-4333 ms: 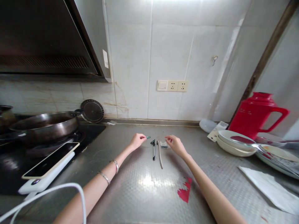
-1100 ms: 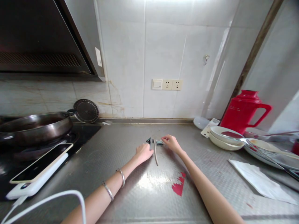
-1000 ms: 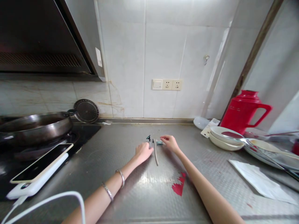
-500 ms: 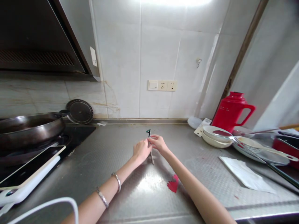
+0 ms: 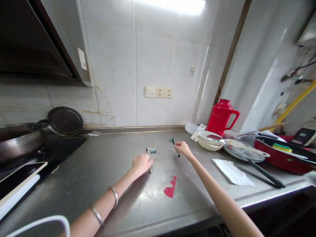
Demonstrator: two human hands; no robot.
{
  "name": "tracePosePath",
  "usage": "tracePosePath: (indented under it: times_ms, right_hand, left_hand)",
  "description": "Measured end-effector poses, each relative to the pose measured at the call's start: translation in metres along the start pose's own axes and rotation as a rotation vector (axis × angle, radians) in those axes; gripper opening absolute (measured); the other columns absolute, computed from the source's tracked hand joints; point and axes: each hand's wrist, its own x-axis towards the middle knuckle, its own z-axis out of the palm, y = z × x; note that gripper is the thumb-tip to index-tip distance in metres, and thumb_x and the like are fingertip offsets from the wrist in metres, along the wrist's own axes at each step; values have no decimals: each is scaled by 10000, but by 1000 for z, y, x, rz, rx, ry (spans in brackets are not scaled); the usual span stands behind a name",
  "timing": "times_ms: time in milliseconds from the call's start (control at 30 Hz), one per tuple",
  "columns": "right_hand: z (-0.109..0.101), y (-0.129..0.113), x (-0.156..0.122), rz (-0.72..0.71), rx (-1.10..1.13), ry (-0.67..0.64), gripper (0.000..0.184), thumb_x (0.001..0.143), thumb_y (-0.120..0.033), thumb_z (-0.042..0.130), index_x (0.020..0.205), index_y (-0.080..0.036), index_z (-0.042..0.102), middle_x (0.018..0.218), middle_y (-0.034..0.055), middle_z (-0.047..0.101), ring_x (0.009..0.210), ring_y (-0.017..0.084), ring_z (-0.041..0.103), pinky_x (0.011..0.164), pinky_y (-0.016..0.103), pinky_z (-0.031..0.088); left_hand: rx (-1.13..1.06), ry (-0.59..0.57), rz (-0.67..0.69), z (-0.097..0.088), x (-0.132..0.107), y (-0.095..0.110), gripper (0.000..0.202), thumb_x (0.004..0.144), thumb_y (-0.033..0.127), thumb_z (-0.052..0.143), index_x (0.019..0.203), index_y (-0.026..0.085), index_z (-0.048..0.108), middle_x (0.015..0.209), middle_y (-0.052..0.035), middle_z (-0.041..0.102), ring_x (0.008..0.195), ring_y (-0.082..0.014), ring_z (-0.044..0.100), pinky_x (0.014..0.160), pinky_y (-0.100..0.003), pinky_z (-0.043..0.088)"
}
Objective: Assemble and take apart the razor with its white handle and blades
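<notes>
Head view, and the steel worktop (image 5: pixel 111 184) runs wide under both arms. Well off to the left of the left grip sits the dark frying pan (image 5: pixel 17 140). Well to the right of the right grip are the red thermos jug (image 5: pixel 221 115) and the stacked white bowls (image 5: pixel 208 140), with a paper napkin (image 5: pixel 232 168) nearer in.

Now the right hand (image 5: pixel 183 149): its grip is closed narrow, fingertips pinched on the dark handle of a razor (image 5: pixel 173 143). The green head pokes out up and to the left of the grip.

The left hand (image 5: pixel 140 163) is loosely curled, fingertips at the near end of a grey strip (image 5: pixel 148 153) lying flat. I can't tell whether that grip pinches the strip or only rests on it. Just beyond the strip's far end lies a small blade cartridge (image 5: pixel 153 150). A red scrap (image 5: pixel 170 190) lies between the forearms.

My call: pinch low on the handle with the fingers behind the head. Press the strip flat so it doesn't skid on that slick steel.
</notes>
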Motion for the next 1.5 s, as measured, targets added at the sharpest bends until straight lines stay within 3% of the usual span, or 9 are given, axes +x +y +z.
tracePosePath:
  times_ms: [167, 333, 633, 800, 933, 1033, 1167, 1300, 1500]
  right_hand:
    - [-32, 40, -2, 20, -198, 104, 177, 633, -193, 539, 637, -121, 700, 604, 84, 651, 710, 209, 613, 605, 232, 399]
    - [-35, 57, -4, 11, -335, 106, 178, 653, -185, 533, 643, -135, 703, 632, 106, 670, 676, 205, 625, 584, 230, 388]
    - [-30, 56, -8, -12, -465, 110, 207, 670, -142, 499, 679, -145, 706, 714, 143, 681, 716, 221, 634, 610, 250, 401]
    - [-29, 38, -12, -85, -456, 125, 226, 686, -149, 515, 801, -140, 709, 849, 132, 679, 831, 211, 618, 710, 255, 424]
    - [-7, 1, -23, -158, -100, 76, 247, 707, -208, 565, 908, -141, 692, 820, 90, 682, 768, 184, 618, 685, 262, 465]
    - [16, -33, -38, -18, 368, -113, 289, 709, -287, 622, 943, -124, 669, 738, 68, 669, 594, 141, 602, 508, 228, 465]
    - [36, -67, -58, 121, 840, -326, 324, 680, -386, 672, 868, -122, 668, 789, 76, 666, 613, 103, 595, 530, 196, 470]
    - [41, -78, -69, 153, 982, -368, 302, 600, -371, 729, 779, -138, 659, 713, 30, 640, 581, 82, 555, 519, 181, 435]
    - [44, -76, -68, 95, 873, -332, 302, 611, -359, 695, 820, -142, 671, 700, 16, 629, 570, 83, 532, 462, 168, 383]
  left_hand:
    - [33, -12, 4, 6, 1, 9, 400, 812, 421, 407, 893, 140, 679, 925, -169, 686, 890, -281, 645, 712, -353, 481]
    - [52, -6, 11, 8, 3, 13, 354, 808, 335, 405, 906, 134, 680, 931, -170, 687, 887, -284, 646, 709, -360, 488]
    - [49, -12, -8, 10, 1, 7, 313, 801, 262, 405, 885, 139, 681, 925, -163, 687, 888, -282, 646, 708, -356, 485]
    - [27, 23, -41, 3, -2, 5, 321, 825, 259, 381, 891, 150, 676, 921, -154, 687, 887, -254, 646, 729, -329, 469]
    - [10, 77, -3, -8, -7, 17, 350, 849, 287, 349, 856, 162, 675, 896, -134, 690, 872, -257, 646, 711, -328, 459]
    - [-24, 95, 33, -14, -13, 33, 358, 869, 304, 331, 884, 171, 663, 893, -109, 692, 872, -238, 645, 721, -309, 448]
    - [-53, 126, 74, -17, -21, 46, 336, 878, 306, 335, 960, 172, 632, 922, -101, 687, 883, -232, 639, 727, -302, 441]
    - [-91, 152, 119, -14, -23, 46, 320, 886, 308, 336, 997, 181, 608, 914, -102, 683, 877, -229, 639, 731, -301, 437]
    - [-125, 143, 142, -6, -25, 43, 348, 904, 365, 309, 999, 191, 594, 926, -93, 677, 874, -213, 635, 730, -283, 421]
